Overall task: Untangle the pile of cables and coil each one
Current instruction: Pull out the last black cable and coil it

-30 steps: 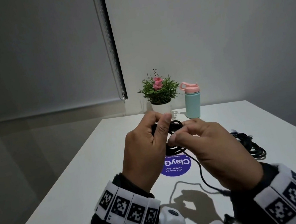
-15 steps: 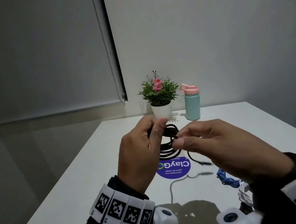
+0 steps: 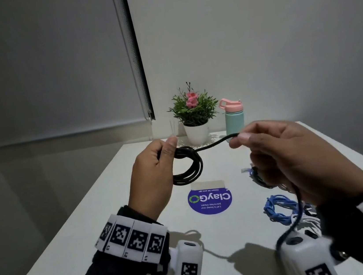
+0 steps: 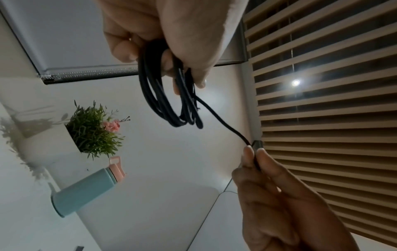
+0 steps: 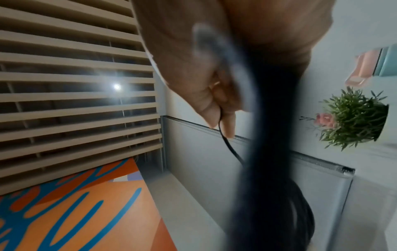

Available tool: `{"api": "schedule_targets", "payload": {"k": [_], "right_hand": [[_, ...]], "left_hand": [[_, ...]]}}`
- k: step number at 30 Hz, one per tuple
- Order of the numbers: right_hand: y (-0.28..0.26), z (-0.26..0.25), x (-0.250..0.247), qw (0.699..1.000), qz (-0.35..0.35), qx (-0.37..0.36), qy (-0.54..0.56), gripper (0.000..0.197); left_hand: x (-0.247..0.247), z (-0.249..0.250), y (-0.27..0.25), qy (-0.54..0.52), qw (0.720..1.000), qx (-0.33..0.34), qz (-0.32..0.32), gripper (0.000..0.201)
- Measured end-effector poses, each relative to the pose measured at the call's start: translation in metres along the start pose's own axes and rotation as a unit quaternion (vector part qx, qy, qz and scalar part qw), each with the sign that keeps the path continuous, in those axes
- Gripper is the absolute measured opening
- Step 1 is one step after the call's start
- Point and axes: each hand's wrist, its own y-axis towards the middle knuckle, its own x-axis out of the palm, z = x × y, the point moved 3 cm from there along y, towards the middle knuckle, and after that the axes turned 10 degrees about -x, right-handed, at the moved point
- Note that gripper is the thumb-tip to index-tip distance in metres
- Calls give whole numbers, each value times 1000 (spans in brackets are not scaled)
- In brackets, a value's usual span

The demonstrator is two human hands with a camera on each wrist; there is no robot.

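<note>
Purple ClayGo sticker (image 3: 209, 200), left hand (image 3: 152, 175) gripping black cable coil (image 3: 188, 165), right hand (image 3: 294, 157) pinching its tail

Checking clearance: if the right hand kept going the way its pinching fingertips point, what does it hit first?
Probably the left hand, gripping the black cable coil; the right hand points leftward along the stretched strand. Depth is uncertain.

Bare table (image 3: 99, 219) left; blue cable bundle (image 3: 278, 211) right; plant (image 3: 192, 112) and bottle (image 3: 234, 119) behind.
</note>
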Motion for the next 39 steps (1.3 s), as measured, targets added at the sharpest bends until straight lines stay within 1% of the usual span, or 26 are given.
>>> {"api": "schedule_targets", "payload": {"k": [1,2,3,5,6,8,9,10,11,13,15,16,18,20,22,23,24,25,27,29,30,32,34,36,37,39], "right_hand": [[1,-1,-4,999,-6,-15,-28,26],[1,-2,-8,996,-10,-39,-85,32],[0,-4,-11,984,-4,-70,-167,32],[1,-4,-17,936,19,-129,-326,28],[3,-2,-20,914,22,-140,-381,26],[6,4,-23,868,0,-118,-482,20],[7,7,-24,849,-17,-103,-518,21],[6,9,-23,839,-32,-99,-535,28],[4,9,-20,839,-44,-112,-531,38],[0,9,-5,860,-77,-139,-485,59],[-6,17,14,885,-123,-126,-432,68],[-8,21,21,895,-137,-119,-407,64],[-8,26,27,929,-141,-124,-318,43],[-7,25,27,960,-144,-120,-209,28],[-8,23,26,978,-141,-112,-106,26],[-8,22,26,983,-135,-107,-62,28],[-7,22,25,985,-129,-106,-48,29],[-5,21,23,984,-123,-112,-69,30],[-2,21,16,972,-122,-130,-153,27],[0,20,9,956,-136,-136,-221,24],[0,20,7,942,-150,-143,-262,22],[-4,20,12,903,-195,-152,-351,21],[-9,20,22,878,-230,-170,-383,19],[-11,18,25,873,-237,-181,-387,17],[-11,17,26,870,-232,-181,-396,21],[-10,12,24,866,-200,-188,-418,21]], "left_hand": [[-2,1,1,-8,1000,-5,-1,40],[-4,1,2,-23,1000,-16,-12,40],[-5,1,3,-43,998,-27,-32,40],[-4,1,2,-79,993,-46,-73,46],[-3,0,2,-87,991,-55,-80,47],[-2,-1,2,-83,991,-67,-75,43],[-2,-2,1,-78,992,-71,-69,42],[-2,-3,1,-76,992,-75,-66,42],[0,-4,0,-74,992,-77,-65,42],[4,-1,-4,-74,992,-75,-68,42],[12,4,-10,-91,990,-65,-82,39],[15,7,-13,-109,988,-62,-92,38],[20,13,-18,-162,978,-65,-115,36],[27,14,-21,-248,951,-103,-152,39],[36,14,-26,-332,914,-136,-188,46],[40,14,-29,-352,904,-143,-197,51],[43,14,-31,-352,902,-146,-203,54],[44,13,-32,-337,906,-146,-212,50],[42,11,-30,-279,919,-137,-243,35],[36,10,-26,-215,929,-126,-273,31],[34,9,-24,-190,934,-120,-279,35],[33,10,-27,-164,936,-111,-292,47],[37,15,-34,-136,935,-98,-311,51],[41,20,-41,-86,939,-78,-323,57],[43,22,-43,-80,938,-69,-329,60],[43,26,-43,-85,942,-58,-320,64]]}}
